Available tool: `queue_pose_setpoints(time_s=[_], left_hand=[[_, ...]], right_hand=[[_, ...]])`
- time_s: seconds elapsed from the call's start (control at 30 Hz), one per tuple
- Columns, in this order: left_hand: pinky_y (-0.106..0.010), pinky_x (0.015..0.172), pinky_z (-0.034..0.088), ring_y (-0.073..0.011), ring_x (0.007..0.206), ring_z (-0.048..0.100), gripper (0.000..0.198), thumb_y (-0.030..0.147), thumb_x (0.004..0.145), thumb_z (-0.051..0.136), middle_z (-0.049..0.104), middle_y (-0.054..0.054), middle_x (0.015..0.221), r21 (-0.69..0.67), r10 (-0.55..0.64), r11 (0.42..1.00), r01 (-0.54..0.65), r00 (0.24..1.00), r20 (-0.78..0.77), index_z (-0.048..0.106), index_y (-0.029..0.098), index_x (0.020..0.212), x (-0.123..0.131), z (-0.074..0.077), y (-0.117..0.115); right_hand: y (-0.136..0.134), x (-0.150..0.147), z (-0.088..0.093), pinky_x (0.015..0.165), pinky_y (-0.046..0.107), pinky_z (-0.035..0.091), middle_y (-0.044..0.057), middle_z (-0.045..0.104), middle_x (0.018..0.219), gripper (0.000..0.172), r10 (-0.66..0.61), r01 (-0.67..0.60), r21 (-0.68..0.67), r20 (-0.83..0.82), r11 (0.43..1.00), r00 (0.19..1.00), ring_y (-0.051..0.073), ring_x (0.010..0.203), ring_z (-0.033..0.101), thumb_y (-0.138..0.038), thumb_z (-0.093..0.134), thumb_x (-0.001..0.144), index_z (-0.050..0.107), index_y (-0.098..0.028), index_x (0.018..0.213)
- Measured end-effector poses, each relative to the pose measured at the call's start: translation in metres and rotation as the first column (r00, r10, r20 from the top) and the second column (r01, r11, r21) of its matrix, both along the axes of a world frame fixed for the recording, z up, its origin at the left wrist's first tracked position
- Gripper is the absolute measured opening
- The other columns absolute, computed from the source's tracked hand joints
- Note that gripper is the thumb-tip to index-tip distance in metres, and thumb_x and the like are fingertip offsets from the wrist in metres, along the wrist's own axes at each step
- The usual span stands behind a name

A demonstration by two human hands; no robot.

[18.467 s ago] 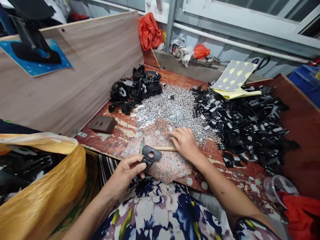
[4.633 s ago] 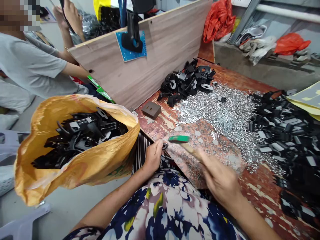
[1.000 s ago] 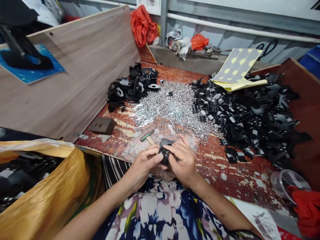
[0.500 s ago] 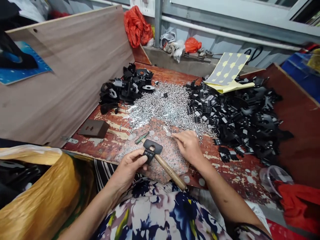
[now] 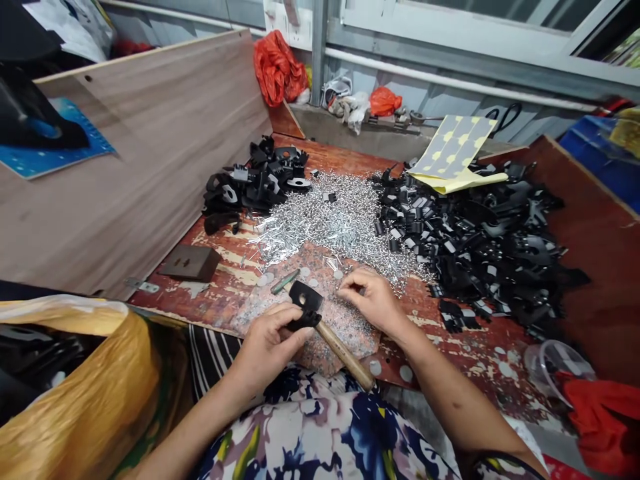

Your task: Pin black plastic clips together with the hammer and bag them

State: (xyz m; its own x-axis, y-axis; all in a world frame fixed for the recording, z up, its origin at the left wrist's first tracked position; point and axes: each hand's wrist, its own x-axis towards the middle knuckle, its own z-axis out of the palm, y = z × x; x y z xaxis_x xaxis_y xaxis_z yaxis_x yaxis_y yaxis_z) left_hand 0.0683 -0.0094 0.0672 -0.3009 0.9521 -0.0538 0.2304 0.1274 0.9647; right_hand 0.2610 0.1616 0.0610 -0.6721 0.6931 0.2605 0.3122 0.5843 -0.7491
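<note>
Between the thumb and fingers of my left hand (image 5: 273,340) is a black plastic part (image 5: 305,297) with a round hole, held over the stone slab (image 5: 350,333). Under it lies a hammer (image 5: 345,353), its wooden handle pointing toward my lap and its head partly covered by the part. My right hand (image 5: 370,297) is over the slab's right side, fingers pinched together; whatever they hold is too small to make out. Just beyond both hands spreads a heap of small silvery pins (image 5: 340,213).
Black parts are piled at the left (image 5: 255,180) and right (image 5: 470,233). A brown block (image 5: 190,263) sits at the left, a yellow-backed sheet (image 5: 454,150) on the right pile, and a clear plastic tub (image 5: 557,367) at the right front.
The black part has tilted in my left hand, which has turned and moved slightly right. My right hand has drawn its fingertips back from the pins by the slab's edge. The view has shifted slightly.
</note>
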Motion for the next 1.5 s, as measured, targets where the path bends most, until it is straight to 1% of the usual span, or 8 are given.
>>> queue_pose_setpoints(time_s=[0.13,0.37,0.63,0.73,1.0,1.23,1.43,1.5], left_hand=[[-0.036,0.083,0.047,-0.0271,0.091,0.063,0.010,0.033,0.082,0.075,0.071,-0.007,0.088,0.047,0.000,0.999,0.007,0.989,-0.150,0.078,0.024,0.079,-0.004,0.001,-0.001],[-0.031,0.077,0.048,-0.0235,0.086,0.062,0.012,0.031,0.085,0.072,0.070,-0.005,0.085,0.027,0.007,1.000,-0.006,0.999,-0.041,0.075,0.022,0.077,-0.008,-0.013,-0.009],[-0.028,0.073,0.049,-0.0186,0.081,0.061,0.020,0.031,0.092,0.064,0.066,-0.003,0.084,0.072,-0.049,0.996,0.059,0.990,-0.133,0.069,0.021,0.076,-0.010,-0.021,-0.009],[-0.028,0.072,0.050,-0.0188,0.081,0.061,0.022,0.032,0.091,0.064,0.064,-0.003,0.082,0.068,-0.038,0.997,0.043,0.996,-0.084,0.068,0.020,0.073,-0.009,-0.015,-0.008],[-0.024,0.055,0.053,-0.0168,0.071,0.056,0.024,0.038,0.086,0.069,0.057,-0.004,0.085,-0.020,0.030,0.999,-0.026,0.984,0.174,0.069,0.018,0.073,-0.008,-0.014,-0.013],[-0.024,0.060,0.053,-0.0181,0.077,0.057,0.022,0.038,0.087,0.071,0.058,-0.005,0.088,-0.029,0.030,0.999,-0.025,0.983,0.182,0.072,0.018,0.078,-0.011,-0.021,-0.015],[-0.024,0.059,0.054,-0.0162,0.073,0.056,0.025,0.040,0.084,0.074,0.057,-0.004,0.087,-0.061,0.073,0.996,-0.061,0.971,0.229,0.071,0.017,0.075,-0.011,-0.017,-0.015],[-0.024,0.057,0.055,-0.0153,0.070,0.056,0.027,0.042,0.081,0.077,0.056,-0.003,0.087,-0.084,0.096,0.994,-0.076,0.956,0.279,0.071,0.017,0.075,-0.010,-0.014,-0.014]], right_hand=[[0.014,0.003,-0.005,0.077,0.031,0.047,0.002,0.067,0.084,0.011,-0.114,0.115,0.026,-0.021,0.993,0.993,0.017,0.080,0.061,-0.020,0.061,0.090,0.066,-0.022,0.080],[0.024,0.015,-0.020,0.078,0.033,0.052,0.003,0.071,0.087,0.007,-0.141,0.139,-0.022,-0.101,0.990,0.985,0.019,0.082,0.066,-0.023,0.062,0.088,0.069,-0.021,0.088],[0.029,0.019,-0.015,0.083,0.035,0.054,0.004,0.073,0.096,0.016,-0.157,0.159,0.016,-0.089,0.987,0.984,0.019,0.088,0.068,-0.024,0.057,0.092,0.073,-0.024,0.096],[0.034,0.021,-0.017,0.094,0.038,0.053,0.006,0.072,0.108,0.020,-0.188,0.193,0.101,-0.052,0.976,0.981,0.021,0.102,0.068,-0.023,0.056,0.093,0.074,-0.024,0.103],[0.040,0.003,-0.026,0.086,0.038,0.052,0.004,0.073,0.093,0.018,-0.147,0.137,0.174,0.044,0.975,0.988,0.022,0.091,0.067,-0.019,0.063,0.088,0.077,-0.026,0.098],[0.038,0.008,-0.009,0.093,0.041,0.052,0.007,0.075,0.111,0.029,-0.209,0.195,0.229,0.036,0.954,0.977,0.023,0.102,0.068,-0.013,0.051,0.094,0.075,-0.022,0.108],[0.002,0.026,-0.006,0.083,0.039,0.051,0.005,0.070,0.090,0.015,0.057,-0.157,0.348,0.281,0.924,0.958,0.021,0.087,0.062,-0.019,0.058,0.097,0.073,-0.022,0.096],[-0.006,0.026,-0.012,0.080,0.039,0.050,0.006,0.069,0.085,0.019,0.063,-0.178,0.343,0.322,0.922,0.945,0.021,0.084,0.061,-0.017,0.055,0.098,0.072,-0.020,0.090]])
